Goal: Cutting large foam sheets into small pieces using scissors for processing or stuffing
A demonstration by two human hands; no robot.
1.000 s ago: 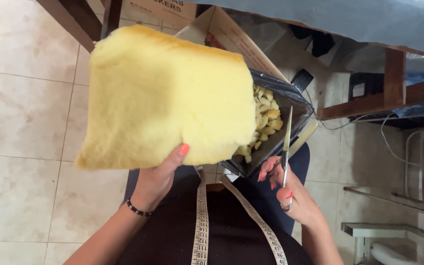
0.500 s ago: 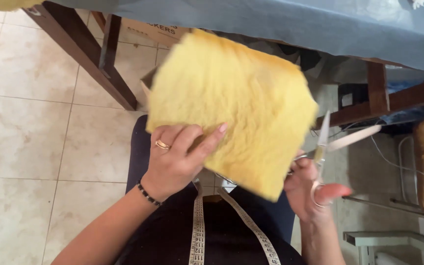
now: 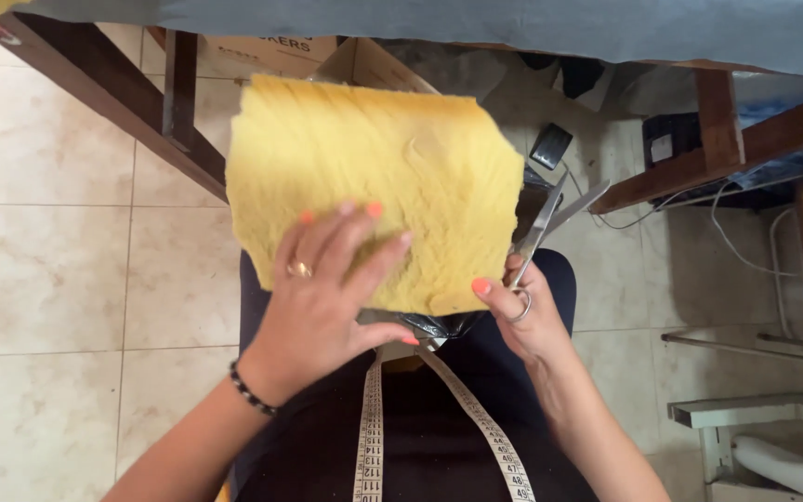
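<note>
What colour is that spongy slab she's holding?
Pale yellow: the foam slab, clearest in the head view.

Yellow foam slab (image 3: 374, 181): thick, soft, roughly rectangular, with a dimpled, uneven face and ragged edges; corner at 4 o'clock cut off at a slant. Held flat-on toward the camera above the lap, tilted slightly, filling the middle of the view. Gripped along the 6 o'clock edge, spread fingers (image 3: 346, 244) pressed on its face, thumb tucked under.

Scissors (image 3: 550, 218): silver metal, blades parted in a narrow V pointing toward 1 o'clock, just beside the slab's edge at 3 o'clock, handle loops threaded on fingers at 5 o'clock of the slab.
</note>
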